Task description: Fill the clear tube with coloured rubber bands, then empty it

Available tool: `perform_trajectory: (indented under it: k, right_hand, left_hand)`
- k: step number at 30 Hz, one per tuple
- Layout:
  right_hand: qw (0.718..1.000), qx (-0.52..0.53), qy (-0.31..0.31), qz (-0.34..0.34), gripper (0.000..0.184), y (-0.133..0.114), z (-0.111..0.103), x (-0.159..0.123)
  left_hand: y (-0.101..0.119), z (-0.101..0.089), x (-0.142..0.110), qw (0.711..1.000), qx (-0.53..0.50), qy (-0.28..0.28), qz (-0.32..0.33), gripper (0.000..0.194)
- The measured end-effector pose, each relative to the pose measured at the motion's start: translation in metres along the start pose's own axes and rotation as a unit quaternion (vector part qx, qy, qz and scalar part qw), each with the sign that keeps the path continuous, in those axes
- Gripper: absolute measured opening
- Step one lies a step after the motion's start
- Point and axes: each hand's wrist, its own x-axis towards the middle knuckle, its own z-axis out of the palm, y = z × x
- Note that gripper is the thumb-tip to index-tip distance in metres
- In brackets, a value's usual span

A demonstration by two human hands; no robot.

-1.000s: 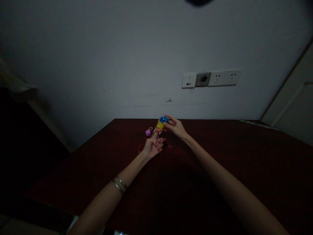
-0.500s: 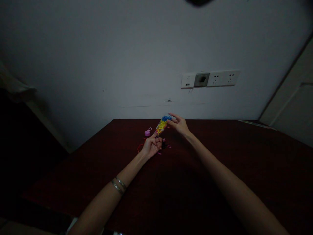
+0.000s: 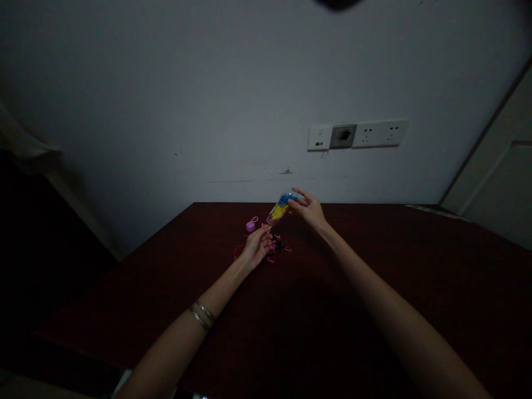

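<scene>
A clear bottle (image 3: 279,209) with blue, yellow and pinkish small rubber bands inside tilts above the table, its lower end pointing down to the left. My right hand (image 3: 308,210) is closed round its upper end, thumb on the near side. At the lower end is my left hand (image 3: 258,244), fingers curled and fingertips pinching a few small yellow and pink bands by the bottle's mouth. A purple cap with a loop (image 3: 250,226) lies on the table just beyond my left hand. Beside and under that hand lie loose pink, red and black bands (image 3: 277,245).
The dark red-brown table (image 3: 353,288) meets a pale wall (image 3: 166,100) at the back. Wall sockets (image 3: 357,135) are set above it on the right. A white door (image 3: 502,172) stands at the far right.
My right hand has moved the bottle slightly up and to the right. My left fingertips have come off its lower end, closing on small bands at the mouth.
</scene>
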Motion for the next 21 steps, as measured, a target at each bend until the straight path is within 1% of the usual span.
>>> perform_trajectory:
  k: [3,7,9,11,13,15,18,19,21]
  right_hand:
    - [1.0,-0.002,0.003,-0.007,0.075,-0.0008,-0.0008,0.0007]
    - [1.0,-0.004,-0.003,-0.011,0.075,-0.0015,-0.0005,0.0004]
    - [1.0,-0.003,-0.005,-0.009,0.073,-0.002,0.0002,-0.0001]
    - [1.0,-0.002,-0.004,-0.007,0.071,-0.0026,0.0008,-0.0006]
    - [1.0,-0.002,-0.004,-0.007,0.07,-0.0031,0.0012,-0.001]
    - [1.0,-0.001,-0.005,-0.007,0.07,-0.0032,0.0012,-0.0011]
    - [1.0,-0.001,-0.008,-0.008,0.068,-0.0023,0.0008,-0.0008]
    - [1.0,0.0,-0.007,-0.008,0.068,-0.0018,0.0007,-0.0007]
    - [1.0,0.0,-0.007,-0.006,0.068,-0.0006,0.0007,-0.0005]
  left_hand:
    - [0.0006,-0.002,0.0007,0.999,-0.011,0.041,-0.006,0.017]
    - [0.0034,-0.0026,-0.0017,0.999,0.002,0.052,-0.01,0.038]
    - [0.0042,-0.0027,-0.0025,0.998,0.013,0.06,-0.009,0.045]
    - [0.0038,-0.0027,-0.0029,0.997,0.023,0.076,-0.005,0.044]
    - [0.0026,-0.0026,-0.0034,0.996,0.038,0.082,0.005,0.039]
    - [0.0014,-0.0022,-0.0041,0.995,0.058,0.074,0.033,0.039]
    - [0.0007,-0.0017,-0.0051,0.992,0.077,0.064,0.079,0.05]
    - [0.001,-0.0016,-0.0053,0.992,0.075,0.063,0.083,0.048]
    - [0.0022,-0.0014,-0.0058,0.994,0.057,0.052,0.073,0.04]
